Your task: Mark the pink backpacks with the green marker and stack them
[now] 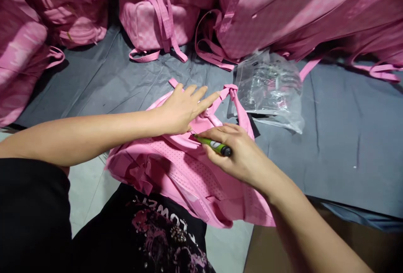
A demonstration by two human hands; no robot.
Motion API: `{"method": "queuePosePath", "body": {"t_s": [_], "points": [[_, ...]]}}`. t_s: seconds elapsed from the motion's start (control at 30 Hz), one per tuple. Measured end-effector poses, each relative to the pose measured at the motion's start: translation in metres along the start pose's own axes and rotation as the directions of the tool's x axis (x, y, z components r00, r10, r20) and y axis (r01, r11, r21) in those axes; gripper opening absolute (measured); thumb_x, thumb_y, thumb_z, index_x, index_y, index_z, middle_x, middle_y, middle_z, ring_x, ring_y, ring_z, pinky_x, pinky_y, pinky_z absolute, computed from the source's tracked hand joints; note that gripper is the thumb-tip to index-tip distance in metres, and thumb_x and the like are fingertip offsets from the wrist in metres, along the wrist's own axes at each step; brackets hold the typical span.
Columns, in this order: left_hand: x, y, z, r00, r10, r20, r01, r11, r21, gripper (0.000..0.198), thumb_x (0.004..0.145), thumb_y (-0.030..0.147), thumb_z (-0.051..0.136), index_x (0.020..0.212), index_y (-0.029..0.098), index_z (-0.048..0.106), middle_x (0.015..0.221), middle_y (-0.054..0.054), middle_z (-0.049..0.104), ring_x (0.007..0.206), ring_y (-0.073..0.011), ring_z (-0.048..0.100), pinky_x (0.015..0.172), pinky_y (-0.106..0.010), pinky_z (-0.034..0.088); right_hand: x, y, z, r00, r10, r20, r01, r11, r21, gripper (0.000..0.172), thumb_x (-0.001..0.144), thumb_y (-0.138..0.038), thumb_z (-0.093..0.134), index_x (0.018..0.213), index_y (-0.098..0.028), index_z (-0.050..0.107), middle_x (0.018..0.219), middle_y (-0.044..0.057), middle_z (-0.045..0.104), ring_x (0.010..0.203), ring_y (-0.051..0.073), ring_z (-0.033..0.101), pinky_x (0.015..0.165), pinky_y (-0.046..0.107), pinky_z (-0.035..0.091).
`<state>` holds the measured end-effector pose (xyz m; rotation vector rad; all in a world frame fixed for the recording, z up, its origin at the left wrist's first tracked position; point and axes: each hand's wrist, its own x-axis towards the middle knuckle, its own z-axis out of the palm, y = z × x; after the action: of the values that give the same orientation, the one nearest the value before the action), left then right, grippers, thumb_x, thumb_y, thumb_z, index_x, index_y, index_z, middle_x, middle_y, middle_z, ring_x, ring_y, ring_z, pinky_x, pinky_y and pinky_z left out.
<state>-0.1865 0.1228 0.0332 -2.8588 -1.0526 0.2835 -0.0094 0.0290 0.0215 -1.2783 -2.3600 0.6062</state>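
Note:
A pink backpack point(201, 168) lies across the table's near edge and hangs over my lap, its dotted padded straps towards me. My left hand point(185, 107) rests on its upper part with the fingers spread; the thumb is close to the green tip. In my right hand point(234, 147) is a green marker-like tool point(214, 145) with a white patch and a black rear end. Its tip touches or nearly touches the pink fabric beside my left thumb. My fingers hide part of the tool. A knotted pink strap point(232, 90) sticks up behind my right hand.
Several pink checkered bags point(166, 21) stand along the back of the dark grey table point(343, 139). A clear plastic bag point(270, 88) with small items inside lies right of the backpack. Pale floor point(88, 193) shows below the table edge.

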Motion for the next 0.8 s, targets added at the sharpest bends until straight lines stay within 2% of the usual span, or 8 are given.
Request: {"method": "queuePosePath", "body": {"t_s": [0.1, 0.2, 0.33, 0.43, 0.57, 0.63, 0.73, 0.8], "points": [[0.004, -0.003, -0.004, 0.997, 0.020, 0.080, -0.018, 0.999, -0.031, 0.101, 0.084, 0.034, 0.066, 0.161, 0.021, 0.002, 0.163, -0.017, 0.026, 0.140, -0.0368, 0.036, 0.105, -0.047, 0.037, -0.005, -0.002, -0.002, 1.000, -0.020, 0.006, 0.021, 0.989, -0.147, 0.023, 0.093, -0.020, 0.055, 0.110, -0.015, 0.071, 0.101, 0.011, 0.076, 0.095, 0.027, 0.070, 0.103, 0.056, 0.042], [0.007, -0.007, -0.004, 0.992, 0.052, 0.111, -0.047, 0.998, -0.048, 0.105, 0.082, 0.029, 0.067, 0.161, 0.021, -0.002, 0.162, -0.017, 0.027, 0.138, -0.0368, 0.038, 0.105, -0.046, 0.037, -0.013, -0.003, 0.000, 0.999, -0.020, -0.043, 0.013, 0.988, -0.155, 0.025, 0.094, -0.019, 0.053, 0.114, -0.014, 0.069, 0.105, 0.012, 0.076, 0.097, 0.026, 0.070, 0.103, 0.054, 0.042], [0.008, -0.009, -0.002, 0.994, 0.070, 0.086, -0.065, 0.996, -0.058, 0.101, 0.084, 0.031, 0.063, 0.161, 0.020, -0.002, 0.161, -0.018, 0.030, 0.137, -0.0369, 0.039, 0.105, -0.048, 0.037, -0.014, 0.002, 0.001, 0.998, -0.001, -0.056, -0.001, 0.999, -0.038, 0.025, 0.094, -0.021, 0.054, 0.114, -0.018, 0.069, 0.106, 0.009, 0.076, 0.098, 0.023, 0.071, 0.107, 0.051, 0.040], [0.007, -0.009, -0.001, 0.995, 0.069, 0.072, -0.064, 0.996, -0.067, 0.096, 0.086, 0.033, 0.060, 0.161, 0.019, 0.002, 0.160, -0.018, 0.032, 0.136, -0.0361, 0.040, 0.104, -0.048, 0.037, -0.006, 0.006, -0.002, 1.000, -0.016, -0.020, 0.017, 0.998, 0.056, 0.024, 0.094, -0.021, 0.055, 0.113, -0.017, 0.070, 0.103, 0.008, 0.076, 0.095, 0.022, 0.071, 0.106, 0.049, 0.042], [0.007, -0.008, 0.004, 0.998, 0.061, 0.020, -0.060, 0.996, -0.060, 0.101, 0.085, 0.038, 0.062, 0.161, 0.019, -0.002, 0.161, -0.017, 0.030, 0.139, -0.0357, 0.039, 0.106, -0.049, 0.036, 0.004, 0.002, -0.003, 0.997, -0.049, 0.062, 0.055, 0.995, -0.088, 0.024, 0.092, -0.018, 0.056, 0.109, -0.015, 0.072, 0.096, 0.010, 0.077, 0.089, 0.025, 0.071, 0.099, 0.050, 0.046], [0.007, -0.007, 0.007, 0.997, 0.072, -0.032, -0.073, 0.997, -0.020, 0.107, 0.084, 0.044, 0.064, 0.160, 0.019, -0.007, 0.163, -0.018, 0.023, 0.144, -0.0372, 0.032, 0.110, -0.054, 0.030, 0.006, -0.002, -0.001, 0.997, -0.062, 0.047, 0.069, 0.982, -0.177, 0.024, 0.092, -0.017, 0.055, 0.107, -0.014, 0.073, 0.097, 0.011, 0.077, 0.089, 0.027, 0.071, 0.096, 0.050, 0.047], [0.008, -0.004, 0.010, 0.994, 0.079, -0.079, -0.077, 0.997, 0.033, 0.106, 0.087, 0.051, 0.060, 0.160, 0.019, -0.010, 0.166, -0.017, 0.016, 0.148, -0.0396, 0.023, 0.113, -0.060, 0.022, 0.005, -0.006, 0.002, 0.998, -0.068, 0.019, 0.070, 0.973, -0.220, 0.025, 0.093, -0.016, 0.054, 0.109, -0.012, 0.072, 0.100, 0.013, 0.076, 0.090, 0.028, 0.072, 0.094, 0.050, 0.048], [0.009, -0.002, 0.010, 0.996, 0.065, -0.067, -0.064, 0.998, 0.021, 0.104, 0.088, 0.048, 0.059, 0.160, 0.020, -0.010, 0.164, -0.017, 0.021, 0.144, -0.0398, 0.030, 0.112, -0.058, 0.025, 0.004, -0.005, 0.002, 0.998, -0.054, 0.027, 0.059, 0.975, -0.214, 0.026, 0.093, -0.017, 0.054, 0.111, -0.012, 0.071, 0.102, 0.012, 0.076, 0.092, 0.028, 0.072, 0.095, 0.051, 0.048]]}}
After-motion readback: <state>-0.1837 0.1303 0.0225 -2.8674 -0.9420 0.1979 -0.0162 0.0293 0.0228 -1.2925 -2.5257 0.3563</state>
